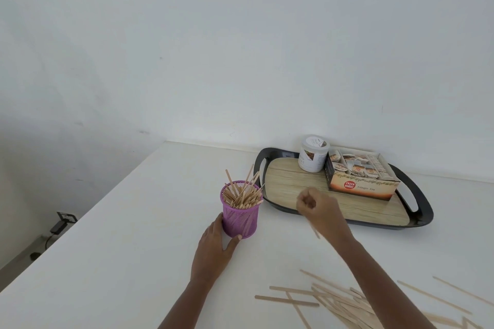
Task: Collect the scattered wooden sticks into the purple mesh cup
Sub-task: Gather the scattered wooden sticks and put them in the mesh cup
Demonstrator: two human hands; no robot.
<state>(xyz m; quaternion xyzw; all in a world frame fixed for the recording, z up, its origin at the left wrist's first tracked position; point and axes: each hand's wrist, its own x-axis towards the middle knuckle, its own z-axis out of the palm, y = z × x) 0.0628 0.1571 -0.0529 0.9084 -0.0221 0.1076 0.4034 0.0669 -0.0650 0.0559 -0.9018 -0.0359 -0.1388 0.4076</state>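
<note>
The purple mesh cup (241, 218) stands upright on the white table, packed with several wooden sticks (242, 192) that poke out of its rim. My left hand (213, 244) grips the cup's lower left side, thumb at its base. To the cup's right my right hand (319, 208) is raised above the table in front of the tray, fingers curled round a thin wooden stick (315, 230) whose end juts down below the hand. Several loose sticks (344, 299) lie scattered on the table at the lower right, partly behind my right forearm.
A black tray with a wood-pattern floor (288, 181) sits at the back right, holding a white jar (313, 153) and an open ginger tea box (361, 176). The table's left edge (80, 222) drops to the floor, where a cable and plug lie.
</note>
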